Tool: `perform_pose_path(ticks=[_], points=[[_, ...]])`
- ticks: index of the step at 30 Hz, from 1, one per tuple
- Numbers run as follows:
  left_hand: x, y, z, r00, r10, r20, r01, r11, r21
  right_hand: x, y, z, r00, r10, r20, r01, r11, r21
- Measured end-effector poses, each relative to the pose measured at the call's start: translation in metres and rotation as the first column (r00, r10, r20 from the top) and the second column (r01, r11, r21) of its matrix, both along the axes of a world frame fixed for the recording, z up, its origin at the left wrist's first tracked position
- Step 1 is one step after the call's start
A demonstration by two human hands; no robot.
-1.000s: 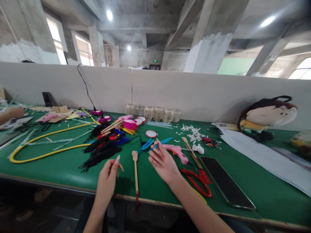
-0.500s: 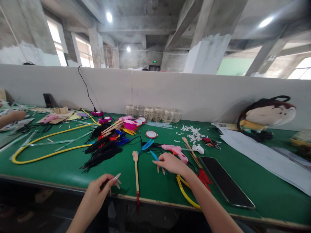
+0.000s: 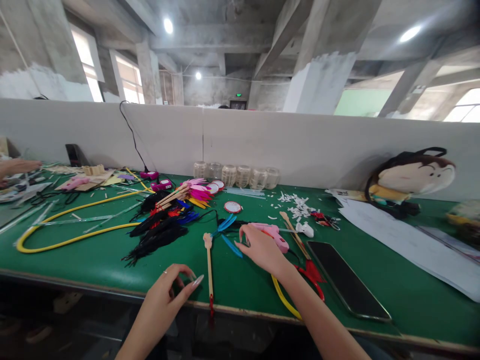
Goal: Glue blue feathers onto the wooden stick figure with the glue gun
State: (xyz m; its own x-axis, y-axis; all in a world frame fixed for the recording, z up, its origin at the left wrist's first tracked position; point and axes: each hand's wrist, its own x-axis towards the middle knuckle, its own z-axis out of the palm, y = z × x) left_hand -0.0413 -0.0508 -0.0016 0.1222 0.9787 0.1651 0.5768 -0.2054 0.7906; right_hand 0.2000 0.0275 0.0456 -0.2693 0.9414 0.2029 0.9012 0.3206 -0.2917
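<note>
My right hand (image 3: 264,248) rests on the green table (image 3: 93,260) with its fingertips pressed on the end of a blue feather (image 3: 228,245). A pink glue gun (image 3: 275,235) lies just behind that hand. Another blue feather (image 3: 227,222) lies farther back. My left hand (image 3: 168,292) hovers at the table's front edge, its fingers curled toward the thumb in a pinch; what it holds, if anything, is hidden. Between my hands lies a wooden stick (image 3: 209,270) with a red tip.
Black feathers (image 3: 157,235) and bright feathers on sticks (image 3: 193,192) lie left of centre, beside a yellow hose (image 3: 75,220). Red scissors (image 3: 313,280), a phone (image 3: 347,280), white paper (image 3: 405,240) and a plush bag (image 3: 412,175) are to the right. Jars (image 3: 236,175) line the partition. Another person's hand (image 3: 18,165) works far left.
My right hand drew the blue feather toward me, then set it down and slid slightly back. My left hand dropped to the table's front edge and its fingers curled in.
</note>
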Motion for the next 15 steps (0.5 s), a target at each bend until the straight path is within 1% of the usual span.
perform_pose_path(ticks=[2, 4, 6, 9, 10, 11, 13, 15], points=[[0.004, 0.001, -0.001, 1.0, -0.03, -0.002, 0.03, 0.998, 0.059, -0.001, 0.0, 0.001, 0.999, -0.016, 0.05, 0.012, 0.996, 0.09], [0.007, 0.002, -0.002, 0.999, -0.043, 0.002, 0.043, 0.993, 0.113, -0.002, 0.0, 0.003, 0.998, -0.01, 0.055, 0.004, 0.993, 0.118], [0.01, 0.002, -0.003, 1.0, -0.023, 0.007, 0.022, 0.99, 0.138, -0.002, -0.001, 0.003, 0.997, 0.073, 0.021, -0.075, 0.992, 0.103], [0.015, 0.004, -0.005, 1.0, -0.011, -0.005, 0.012, 0.991, 0.132, -0.003, -0.002, 0.002, 0.963, 0.27, -0.012, -0.27, 0.963, 0.017], [0.018, 0.005, -0.005, 1.0, -0.009, -0.019, 0.011, 0.992, 0.123, -0.004, -0.003, 0.002, 0.95, 0.311, -0.004, -0.311, 0.95, -0.01], [0.021, 0.006, -0.005, 0.999, 0.0, -0.042, 0.004, 0.993, 0.114, -0.005, -0.003, 0.003, 0.946, 0.325, 0.012, -0.325, 0.945, -0.024], [0.028, 0.01, -0.005, 0.992, 0.056, -0.117, -0.042, 0.992, 0.121, -0.005, -0.002, 0.005, 0.958, 0.28, 0.062, -0.28, 0.96, -0.006], [0.038, 0.015, -0.005, 0.967, 0.146, -0.21, -0.111, 0.98, 0.167, -0.001, -0.001, 0.01, 0.982, 0.137, 0.132, -0.144, 0.988, 0.047]])
